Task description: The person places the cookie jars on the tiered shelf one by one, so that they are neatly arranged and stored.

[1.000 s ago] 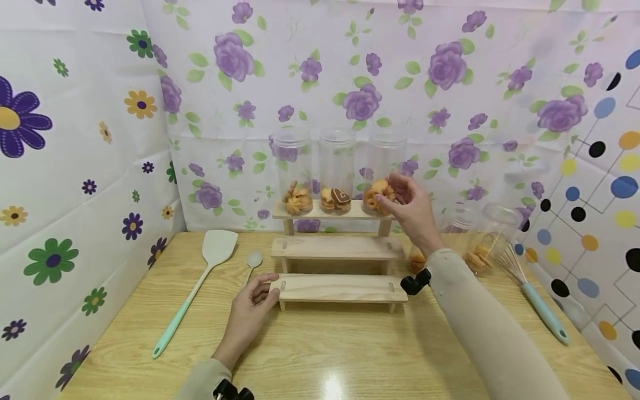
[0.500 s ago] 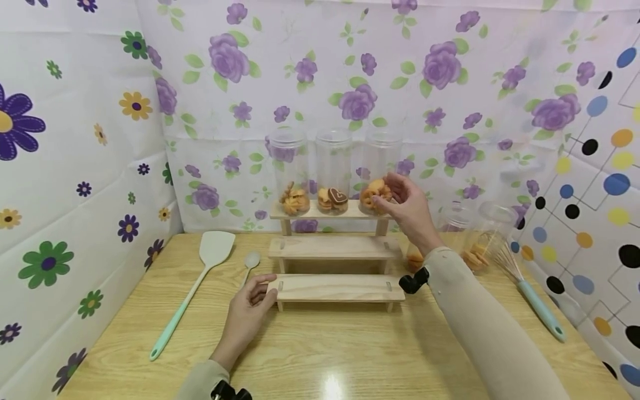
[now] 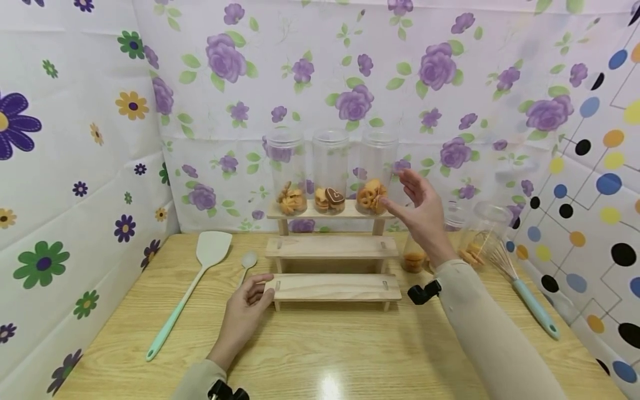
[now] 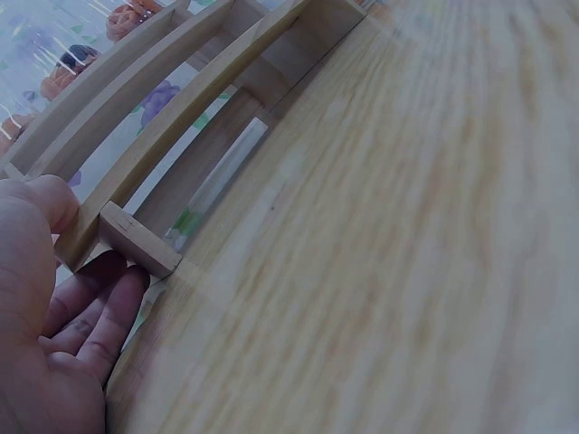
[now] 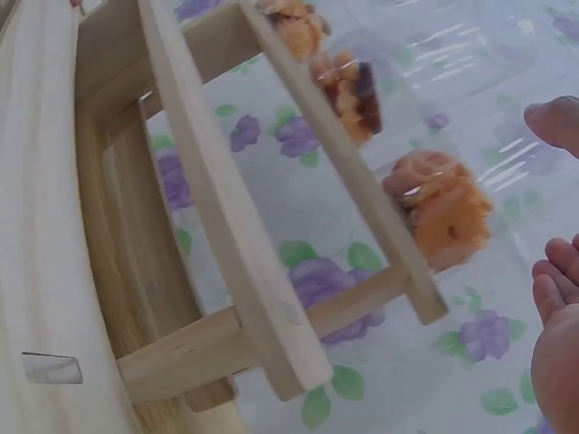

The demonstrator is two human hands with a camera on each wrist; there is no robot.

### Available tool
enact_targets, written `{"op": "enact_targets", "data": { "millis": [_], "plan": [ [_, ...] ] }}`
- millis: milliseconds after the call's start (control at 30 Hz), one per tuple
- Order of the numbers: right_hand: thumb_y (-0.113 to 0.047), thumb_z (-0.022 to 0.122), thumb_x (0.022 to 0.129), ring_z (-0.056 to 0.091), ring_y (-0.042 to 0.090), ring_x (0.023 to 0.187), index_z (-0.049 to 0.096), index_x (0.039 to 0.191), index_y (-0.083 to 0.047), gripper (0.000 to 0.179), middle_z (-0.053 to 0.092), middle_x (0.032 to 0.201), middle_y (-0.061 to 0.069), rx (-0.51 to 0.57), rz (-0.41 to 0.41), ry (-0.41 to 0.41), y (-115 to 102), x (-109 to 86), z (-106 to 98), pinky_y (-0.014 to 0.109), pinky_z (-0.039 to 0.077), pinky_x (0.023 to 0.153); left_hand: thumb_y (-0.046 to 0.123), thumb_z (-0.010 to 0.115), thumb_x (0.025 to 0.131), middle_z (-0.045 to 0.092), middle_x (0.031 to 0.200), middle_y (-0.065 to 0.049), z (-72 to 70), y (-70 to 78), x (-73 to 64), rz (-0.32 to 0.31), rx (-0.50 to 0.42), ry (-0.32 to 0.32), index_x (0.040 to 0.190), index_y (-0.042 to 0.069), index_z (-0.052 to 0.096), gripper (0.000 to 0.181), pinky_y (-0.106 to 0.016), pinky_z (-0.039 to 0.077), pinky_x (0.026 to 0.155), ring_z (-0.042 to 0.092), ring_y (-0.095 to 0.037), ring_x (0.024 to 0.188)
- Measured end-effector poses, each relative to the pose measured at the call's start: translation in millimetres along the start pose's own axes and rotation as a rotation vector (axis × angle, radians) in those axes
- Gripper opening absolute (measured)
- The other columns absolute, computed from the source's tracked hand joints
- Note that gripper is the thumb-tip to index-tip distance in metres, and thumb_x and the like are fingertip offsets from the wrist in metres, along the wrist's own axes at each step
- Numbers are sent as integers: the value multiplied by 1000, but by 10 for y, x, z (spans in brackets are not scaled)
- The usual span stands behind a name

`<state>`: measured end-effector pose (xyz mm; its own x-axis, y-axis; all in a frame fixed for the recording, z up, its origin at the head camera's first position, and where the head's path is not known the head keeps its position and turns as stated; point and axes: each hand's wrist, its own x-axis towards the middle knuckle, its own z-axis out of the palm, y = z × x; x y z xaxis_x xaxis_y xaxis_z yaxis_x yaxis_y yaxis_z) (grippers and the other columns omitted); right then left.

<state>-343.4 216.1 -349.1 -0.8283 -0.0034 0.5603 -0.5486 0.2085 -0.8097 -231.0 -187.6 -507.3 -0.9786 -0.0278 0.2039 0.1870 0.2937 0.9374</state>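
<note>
A three-tier wooden display shelf point(image 3: 332, 287) stands on the table. My left hand point(image 3: 245, 311) holds the left end of its lowest tier, the thumb at the top board and the fingers curled by the leg point(image 4: 140, 240). On the top tier stand three clear jars holding cookies: a left jar point(image 3: 286, 172), a middle jar point(image 3: 330, 166) with a brown heart cookie point(image 3: 334, 196), and a right jar point(image 3: 378, 166) with ring-shaped cookies point(image 3: 371, 197). My right hand point(image 3: 422, 214) is just right of that last jar, thumb and fingers spread, with a gap to the jar in the right wrist view.
More clear cookie jars point(image 3: 482, 233) stand on the table right of the shelf, partly behind my right forearm. A whisk point(image 3: 532, 305) lies at the far right. A turner point(image 3: 192, 291) and a small spoon point(image 3: 248, 260) lie left. Patterned cloth point(image 3: 225, 139) hangs behind.
My right hand has let go of the right jar on the top tier and moved off to the right, its fingers spreading. The left hand stays at the shelf's end.
</note>
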Motion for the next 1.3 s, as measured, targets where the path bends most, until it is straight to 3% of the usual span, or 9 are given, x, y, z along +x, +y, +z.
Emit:
{"op": "enact_targets", "data": {
  "millis": [200, 433, 667, 1100, 1300],
  "plan": [
    [-7, 91, 94, 48, 26, 157, 46, 166, -4, 84, 54, 166, 13, -10, -57, 54, -143, -123, -131, 36, 37, 130, 26, 74, 111, 80, 123, -6, 1, -14, 1, 2, -5, 2, 145, 21, 71, 35, -21, 57, 97, 71, -16, 114],
    [11, 87, 89, 47, 27, 158, 47, 165, -2, 88, 54, 165, 14, 60, -117, 105, -244, -359, -371, 30, 37, 129, 27, 74, 111, 80, 122, -6, 13, -12, 14, 10, 0, -6, 145, 21, 71, 35, -22, 58, 97, 72, -19, 115],
    [22, 84, 83, 46, 25, 157, 47, 165, -2, 94, 52, 166, 18, 22, -182, 148, -277, -563, -627, 30, 35, 130, 27, 74, 111, 80, 122, -6, 23, -11, 8, 6, -1, -5, 145, 20, 71, 35, -23, 57, 97, 72, -20, 115],
    [25, 83, 81, 44, 28, 157, 52, 162, -2, 91, 53, 165, 15, 74, -136, 315, -220, -755, -1168, 27, 33, 130, 29, 74, 111, 79, 126, -5, 17, -37, -14, 4, -2, -3, 145, 21, 71, 35, -24, 57, 98, 71, -20, 118],
    [22, 82, 86, 40, 23, 160, 45, 167, -6, 93, 47, 171, 9, 62, -59, 379, -136, -827, -1353, 25, 29, 132, 28, 74, 111, 79, 126, -5, 4, -22, -4, -1, 10, 4, 145, 20, 71, 35, -23, 57, 99, 70, -20, 120]
  ]
}}
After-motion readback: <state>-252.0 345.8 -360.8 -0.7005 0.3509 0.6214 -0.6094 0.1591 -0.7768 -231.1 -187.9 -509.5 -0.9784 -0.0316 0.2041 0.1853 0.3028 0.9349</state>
